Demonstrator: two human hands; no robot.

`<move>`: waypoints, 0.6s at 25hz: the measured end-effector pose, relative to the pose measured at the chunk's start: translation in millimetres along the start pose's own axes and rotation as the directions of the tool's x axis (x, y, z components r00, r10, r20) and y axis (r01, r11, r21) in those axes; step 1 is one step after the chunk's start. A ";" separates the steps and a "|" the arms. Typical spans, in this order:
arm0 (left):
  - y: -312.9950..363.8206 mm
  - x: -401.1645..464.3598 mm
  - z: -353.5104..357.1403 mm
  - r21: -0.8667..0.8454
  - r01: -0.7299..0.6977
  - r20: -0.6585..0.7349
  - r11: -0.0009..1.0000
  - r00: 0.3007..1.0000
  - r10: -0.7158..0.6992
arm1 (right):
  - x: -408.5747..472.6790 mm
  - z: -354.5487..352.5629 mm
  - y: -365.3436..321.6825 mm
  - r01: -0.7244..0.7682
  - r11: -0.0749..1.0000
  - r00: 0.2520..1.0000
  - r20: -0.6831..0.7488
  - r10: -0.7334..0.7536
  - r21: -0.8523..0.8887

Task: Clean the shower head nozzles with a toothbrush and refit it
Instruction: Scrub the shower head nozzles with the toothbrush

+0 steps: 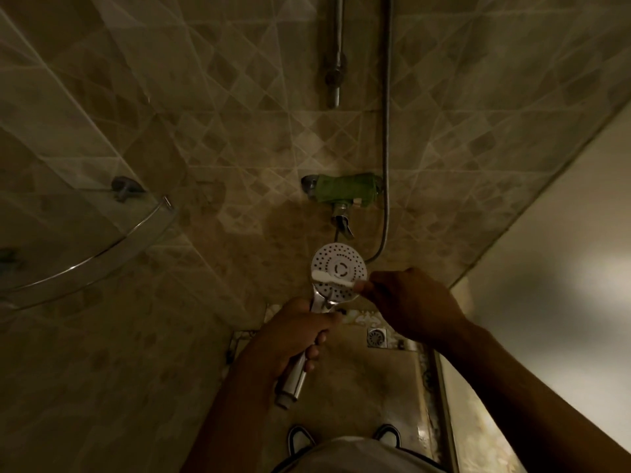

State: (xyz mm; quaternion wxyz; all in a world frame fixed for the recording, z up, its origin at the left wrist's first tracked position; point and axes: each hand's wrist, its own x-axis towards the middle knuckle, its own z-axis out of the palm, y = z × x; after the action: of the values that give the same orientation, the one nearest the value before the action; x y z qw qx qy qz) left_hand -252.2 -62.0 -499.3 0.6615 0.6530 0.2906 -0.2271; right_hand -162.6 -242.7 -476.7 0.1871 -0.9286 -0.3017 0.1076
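Note:
The detached shower head (338, 259) has a round white face with dark nozzle holes, turned up toward me, and a chrome handle. My left hand (293, 332) grips that handle just below the face. A white toothbrush (333, 277) lies across the lower part of the face, bristle end at the left. My right hand (413, 302) pinches its handle at the right edge of the face.
A chrome hose (386, 131) hangs down the tiled wall. The mixer tap (343, 192) carries a green cloth. A slide rail (336, 63) runs above it. A glass corner shelf (102, 247) juts out at left. A floor drain (377, 337) lies below my hands.

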 end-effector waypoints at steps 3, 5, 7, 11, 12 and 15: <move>2.4 -0.9 -4.6 0.026 0.006 0.008 1.000 1.000 -0.007 | -4.2 -5.8 5.8 0.047 0.999 0.993 0.110 -0.044 -0.025; 3.3 -2.2 -1.8 0.115 0.017 0.017 0.993 1.000 -0.019 | 2.1 -16.3 10.2 0.112 0.989 0.981 0.168 -0.095 -0.098; 3.5 -1.9 1.4 0.201 0.019 0.006 0.979 1.000 -0.021 | 9.8 -25.2 13.4 0.190 0.967 0.970 0.187 -0.158 -0.170; 7.1 -0.9 2.3 0.124 -0.007 -0.009 0.992 1.000 0.008 | 5.9 -11.2 15.4 0.152 0.982 0.988 0.017 -0.151 -0.114; 8.5 -1.2 1.2 0.093 -0.013 -0.010 0.996 1.000 0.014 | 2.8 -1.7 14.2 0.117 0.992 0.992 -0.034 -0.119 -0.050; 10.6 -3.7 -1.6 0.041 -0.020 0.007 0.999 1.000 0.020 | 1.9 18.3 9.1 0.003 0.997 0.985 -0.171 0.011 0.081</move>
State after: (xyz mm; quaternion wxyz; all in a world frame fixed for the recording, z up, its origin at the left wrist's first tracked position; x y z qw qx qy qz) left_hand -247.8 -60.2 -489.0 0.6512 0.6684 0.2773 -0.2287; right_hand -162.1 -243.2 -497.1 0.2498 -0.9266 -0.2781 0.0400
